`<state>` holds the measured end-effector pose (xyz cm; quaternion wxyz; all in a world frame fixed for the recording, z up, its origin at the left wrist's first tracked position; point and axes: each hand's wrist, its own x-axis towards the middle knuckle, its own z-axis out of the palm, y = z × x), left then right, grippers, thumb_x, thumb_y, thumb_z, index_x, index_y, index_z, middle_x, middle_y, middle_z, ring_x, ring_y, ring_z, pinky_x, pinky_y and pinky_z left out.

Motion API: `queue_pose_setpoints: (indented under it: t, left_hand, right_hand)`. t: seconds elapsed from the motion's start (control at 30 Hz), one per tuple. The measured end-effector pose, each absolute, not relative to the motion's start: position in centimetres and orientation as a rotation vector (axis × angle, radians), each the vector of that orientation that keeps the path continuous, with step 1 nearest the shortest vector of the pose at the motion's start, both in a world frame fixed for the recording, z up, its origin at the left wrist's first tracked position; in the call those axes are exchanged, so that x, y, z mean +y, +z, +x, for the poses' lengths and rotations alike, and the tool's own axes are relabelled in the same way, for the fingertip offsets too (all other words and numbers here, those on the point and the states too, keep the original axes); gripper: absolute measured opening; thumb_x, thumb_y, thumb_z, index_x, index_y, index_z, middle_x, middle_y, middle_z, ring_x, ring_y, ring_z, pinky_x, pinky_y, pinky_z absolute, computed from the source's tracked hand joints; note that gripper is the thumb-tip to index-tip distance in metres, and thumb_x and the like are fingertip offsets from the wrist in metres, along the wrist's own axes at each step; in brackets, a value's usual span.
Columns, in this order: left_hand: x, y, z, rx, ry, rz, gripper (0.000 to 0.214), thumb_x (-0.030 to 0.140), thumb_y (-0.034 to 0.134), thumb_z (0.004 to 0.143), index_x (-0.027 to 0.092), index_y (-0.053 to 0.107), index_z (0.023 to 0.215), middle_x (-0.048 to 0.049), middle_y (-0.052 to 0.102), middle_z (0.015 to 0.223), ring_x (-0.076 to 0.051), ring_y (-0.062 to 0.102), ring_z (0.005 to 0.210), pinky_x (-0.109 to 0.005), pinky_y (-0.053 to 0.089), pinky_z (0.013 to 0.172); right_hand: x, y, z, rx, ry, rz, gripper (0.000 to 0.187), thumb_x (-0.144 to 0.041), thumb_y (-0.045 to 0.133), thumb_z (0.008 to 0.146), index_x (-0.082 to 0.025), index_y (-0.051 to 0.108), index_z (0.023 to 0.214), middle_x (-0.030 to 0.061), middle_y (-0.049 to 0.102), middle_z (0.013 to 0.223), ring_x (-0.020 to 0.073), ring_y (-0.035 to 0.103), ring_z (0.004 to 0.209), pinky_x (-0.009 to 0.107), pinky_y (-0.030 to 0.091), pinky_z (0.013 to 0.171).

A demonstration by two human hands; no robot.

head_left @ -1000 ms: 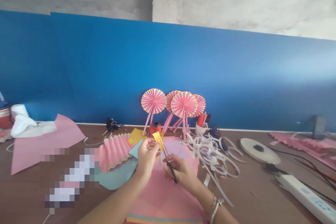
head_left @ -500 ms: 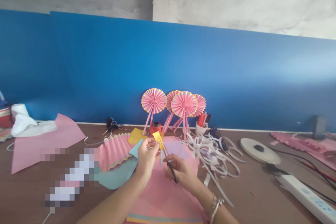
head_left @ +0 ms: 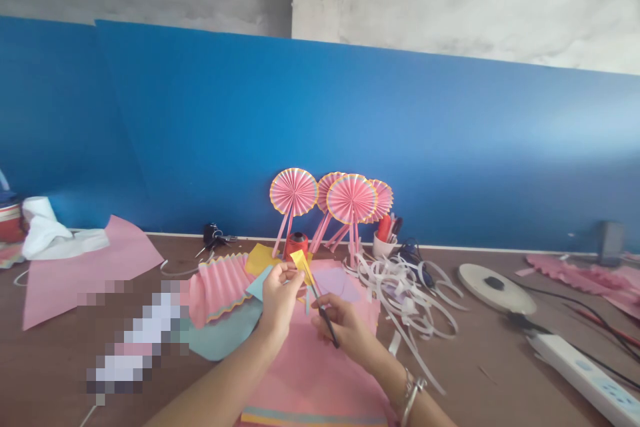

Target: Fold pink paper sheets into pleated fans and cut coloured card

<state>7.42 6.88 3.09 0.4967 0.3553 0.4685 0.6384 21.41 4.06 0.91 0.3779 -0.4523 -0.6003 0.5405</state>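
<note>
My left hand [head_left: 278, 300] is closed in a pinch on a small yellow paper piece [head_left: 301, 262] held up over the table. My right hand [head_left: 345, 327] is closed round a thin dark tool [head_left: 326, 320], probably small scissors, whose tip meets the yellow paper. Both hands hover above a large pink paper sheet [head_left: 310, 380]. A pleated pink paper [head_left: 220, 283] lies just left of my left hand, with a light teal sheet [head_left: 220, 337] under it.
Pink paper fans [head_left: 330, 200] lean on the blue wall. Beside them are a red spool [head_left: 297, 243], a cup of pens [head_left: 384, 240] and curled white paper strips [head_left: 410, 287]. A white disc [head_left: 495, 287] and power strip [head_left: 585, 367] lie right; pink sheet [head_left: 75, 273] left.
</note>
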Motion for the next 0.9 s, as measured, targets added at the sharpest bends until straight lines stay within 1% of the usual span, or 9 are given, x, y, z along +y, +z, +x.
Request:
queue_pose_setpoints:
  t: [0.2,0.33,0.6,0.8,0.9]
  left_hand:
    - [7.02,2.95,7.42,1.109,1.548,0.831,0.035,0.033,0.074,0.059,0.016,0.054,0.081,0.0032,0.058,0.061,-0.014,0.062,0.057,-0.028,0.054,0.057]
    - [7.02,2.98,7.46,1.097,1.539,0.815,0.034,0.032,0.073,0.06,0.016,0.053,0.082,0.0036,0.059,0.061,-0.013,0.063,0.056,-0.027,0.054,0.057]
    - [6.9,3.2,7.47,1.086,1.525,0.797,0.033,0.029,0.072,0.061,0.016,0.052,0.083,0.0039,0.059,0.061,-0.013,0.063,0.056,-0.026,0.054,0.057]
    - [6.89,3.2,7.42,1.082,1.515,0.799,0.034,0.032,0.073,0.06,0.017,0.053,0.083,0.0045,0.058,0.062,-0.013,0.063,0.058,-0.026,0.054,0.059]
    - [6.8,3.39,7.4,1.092,1.51,0.815,0.034,0.039,0.072,0.062,0.016,0.055,0.081,0.0032,0.058,0.063,-0.014,0.063,0.06,-0.026,0.054,0.057]
  right_hand:
    - [4.01,1.24,21.38,-1.519,1.383,-1.189,0.046,-0.053,0.07,0.062,-0.018,0.054,0.087,-0.0069,0.05,0.048,0.0104,0.048,0.045,0.023,0.036,0.045]
    - [3.98,1.24,21.33,-1.514,1.381,-1.175,0.044,-0.05,0.07,0.063,-0.018,0.054,0.088,-0.0062,0.052,0.049,0.0104,0.048,0.045,0.023,0.036,0.047]
    - [4.02,1.1,21.3,-1.512,1.364,-1.191,0.04,-0.046,0.07,0.062,-0.018,0.053,0.086,-0.0076,0.051,0.046,0.0101,0.048,0.043,0.023,0.036,0.045]
    - [4.0,1.38,21.32,-1.517,1.336,-1.229,0.038,-0.044,0.07,0.062,-0.019,0.053,0.084,-0.009,0.048,0.042,0.0103,0.048,0.04,0.022,0.035,0.043]
    - [4.01,1.48,21.29,-1.505,1.337,-1.238,0.038,-0.043,0.071,0.061,-0.018,0.053,0.083,-0.0096,0.046,0.042,0.0099,0.048,0.04,0.022,0.034,0.042]
